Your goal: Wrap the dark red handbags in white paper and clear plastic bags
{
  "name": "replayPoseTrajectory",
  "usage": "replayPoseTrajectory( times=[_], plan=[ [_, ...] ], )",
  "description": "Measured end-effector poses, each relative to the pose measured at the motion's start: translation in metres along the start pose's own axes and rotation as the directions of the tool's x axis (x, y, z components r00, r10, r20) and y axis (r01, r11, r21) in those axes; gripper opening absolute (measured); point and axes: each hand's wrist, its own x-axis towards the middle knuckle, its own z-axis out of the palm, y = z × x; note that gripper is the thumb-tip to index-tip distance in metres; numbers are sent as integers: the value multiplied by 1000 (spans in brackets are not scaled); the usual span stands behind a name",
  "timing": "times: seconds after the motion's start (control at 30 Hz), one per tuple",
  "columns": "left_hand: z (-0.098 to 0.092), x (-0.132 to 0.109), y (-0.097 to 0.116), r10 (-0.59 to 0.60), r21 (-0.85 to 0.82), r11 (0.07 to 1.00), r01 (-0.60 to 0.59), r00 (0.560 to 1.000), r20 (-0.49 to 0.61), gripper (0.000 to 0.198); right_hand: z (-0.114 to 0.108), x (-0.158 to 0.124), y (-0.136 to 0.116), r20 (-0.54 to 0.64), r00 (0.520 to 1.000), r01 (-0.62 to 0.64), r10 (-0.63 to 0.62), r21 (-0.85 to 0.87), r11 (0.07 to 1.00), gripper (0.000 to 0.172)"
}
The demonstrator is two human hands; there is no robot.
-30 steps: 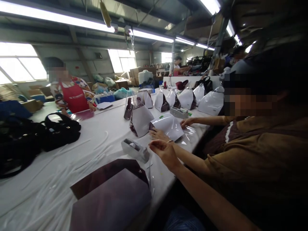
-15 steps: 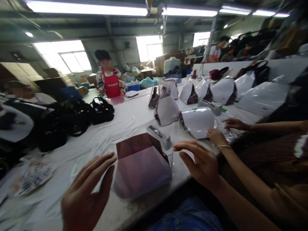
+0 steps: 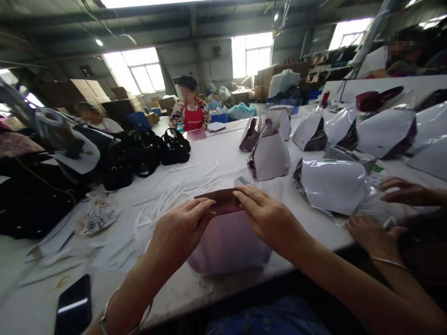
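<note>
In front of me on the table lies a pinkish-maroon handbag point(image 3: 230, 246) with a pale, translucent wrap over its lower part. Its darker brown upper flap point(image 3: 220, 197) rises at the far edge. My left hand point(image 3: 188, 221) pinches the left end of that flap, thumb below and fingers on top. At the flap's right end my right hand point(image 3: 260, 214) grips with bent fingers, its thumb hidden. A clear plastic edge shows beside the bag on the right.
A co-worker's hands point(image 3: 377, 237) rest at a plastic-wrapped bag point(image 3: 331, 184) on the right. Several wrapped bags stand behind it. Black handbags point(image 3: 174, 146) sit at the left, with a printed plastic packet point(image 3: 99, 214), white strips point(image 3: 164, 200) and a phone point(image 3: 74, 304) nearer.
Both hands have come in from the bag's sides and taken hold of its upper flap, which now looks bent over. The view has swung left, bringing the phone into sight.
</note>
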Motion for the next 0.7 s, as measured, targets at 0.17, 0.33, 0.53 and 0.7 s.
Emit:
replayPoseTrajectory(
  times=[0.17, 0.33, 0.53, 0.7],
  plan=[
    [-4, 12, -11, 17, 152, 988, 20, 971, -238, 34, -8, 22, 13, -12, 1000, -16, 15, -135, 991, 39],
    [-12, 19, -22, -40, 116, 991, 60, 985, -169, 37, -25, 35, 27, 6, 1000, 10, -9, -130, 991, 35],
    [-33, 18, -24, -2, -227, 974, 4, 1000, 9, 24, -52, 35, 36, 13, 982, 188, -188, -61, 980, 37],
    [-38, 50, -22, 80, -309, 951, 5, 962, 262, 24, -66, 26, 16, -101, 975, 212, -197, 174, 962, 29]
  ],
)
